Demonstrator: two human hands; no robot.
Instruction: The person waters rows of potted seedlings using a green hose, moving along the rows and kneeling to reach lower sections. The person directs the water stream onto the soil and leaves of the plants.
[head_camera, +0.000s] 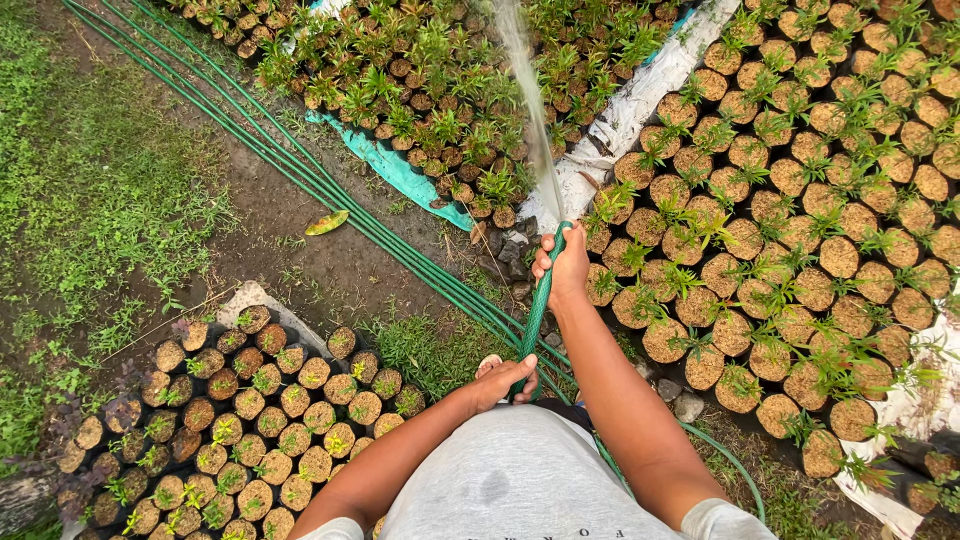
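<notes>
I hold a green garden hose (535, 310) with both hands. My right hand (565, 265) grips it near the nozzle end, thumb at the opening. My left hand (503, 382) grips it lower down, close to my grey shirt. A stream of water (528, 100) shoots from the hose end up and away over the seedling bags (430, 110) at the top middle. Small green seedlings grow in these round soil-filled bags.
More seedling bags (800, 240) fill the right side, and another cluster (250, 410) sits at lower left. Several green hoses (300, 170) run diagonally across the bare dirt path. Grass (80, 180) lies on the left. White and teal sheeting (630, 110) edges the beds.
</notes>
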